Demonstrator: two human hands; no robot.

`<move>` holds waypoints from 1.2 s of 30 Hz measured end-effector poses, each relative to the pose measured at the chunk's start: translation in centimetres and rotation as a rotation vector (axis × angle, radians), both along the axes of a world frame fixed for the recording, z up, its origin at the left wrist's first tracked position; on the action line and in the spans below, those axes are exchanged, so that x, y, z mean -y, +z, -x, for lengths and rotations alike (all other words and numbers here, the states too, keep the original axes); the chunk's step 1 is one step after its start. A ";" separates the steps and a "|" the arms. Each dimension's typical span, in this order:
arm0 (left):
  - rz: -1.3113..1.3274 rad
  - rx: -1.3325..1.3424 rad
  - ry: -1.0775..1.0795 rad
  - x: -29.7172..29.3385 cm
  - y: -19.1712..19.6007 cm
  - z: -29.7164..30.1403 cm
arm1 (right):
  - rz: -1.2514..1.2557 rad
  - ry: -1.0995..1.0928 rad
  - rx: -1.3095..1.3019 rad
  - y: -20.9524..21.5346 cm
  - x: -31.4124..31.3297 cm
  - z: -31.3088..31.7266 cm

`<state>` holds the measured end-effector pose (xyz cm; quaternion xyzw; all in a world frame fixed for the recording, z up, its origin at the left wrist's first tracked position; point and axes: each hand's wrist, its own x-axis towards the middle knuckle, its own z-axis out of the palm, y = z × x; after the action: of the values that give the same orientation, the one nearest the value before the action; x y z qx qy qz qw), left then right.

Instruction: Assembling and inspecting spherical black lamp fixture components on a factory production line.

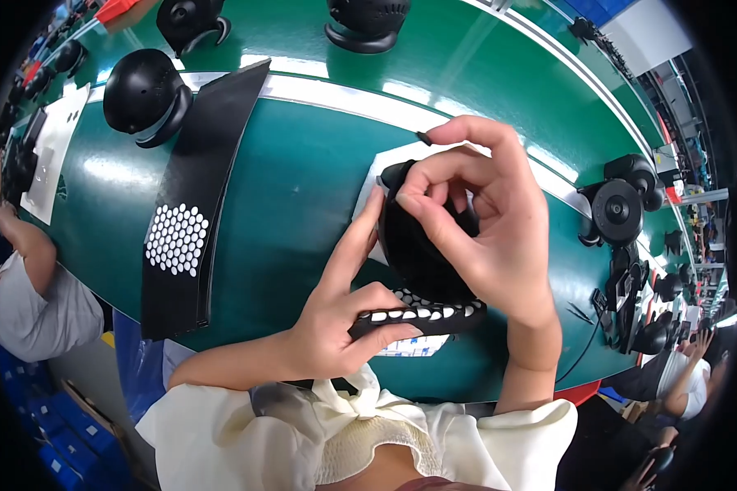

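Held upright over the green conveyor table (303,180): a black rounded plastic shell (422,250), gripped in the right hand (483,237), fingers curled over its top edge and thumb pressed to its near face. Left hand (344,311) pinching a long black strip of small white pads (422,317) by its left end, index finger stretched up along the shell's left side. Strip lying just below the shell, touching or nearly so. Most pad places on the strip filled, which suggests few taken so far; whether any pad sits on the shell yet, cannot tell.

To the left, a larger black sheet (196,196) with a hexagon patch of white dots (176,239), seemingly full. Farther off, 3 black dome-shaped units (143,94) on the table; to the right, a black round unit with a disc face (618,211). White sheet (385,172) under the shell. At the far left edge, another person's arm (29,245).
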<state>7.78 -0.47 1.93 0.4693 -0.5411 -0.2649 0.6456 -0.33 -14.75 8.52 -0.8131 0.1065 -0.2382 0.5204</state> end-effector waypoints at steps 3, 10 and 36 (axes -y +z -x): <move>-0.022 0.044 0.002 0.0 0.4 -0.1 | 0.072 -0.125 0.104 -0.4 -0.1 0.0; 0.004 0.002 -0.021 0.0 0.2 -0.5 | 0.117 -0.088 0.054 -0.5 -0.2 -0.3; 0.012 -0.031 -0.034 0.3 0.2 -0.1 | 0.437 -0.058 0.318 2.3 5.8 0.7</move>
<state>7.83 -0.80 2.14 0.4519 -0.5405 -0.2801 0.6521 -1.04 -20.56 10.85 -0.8551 -0.0072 -0.3952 0.3356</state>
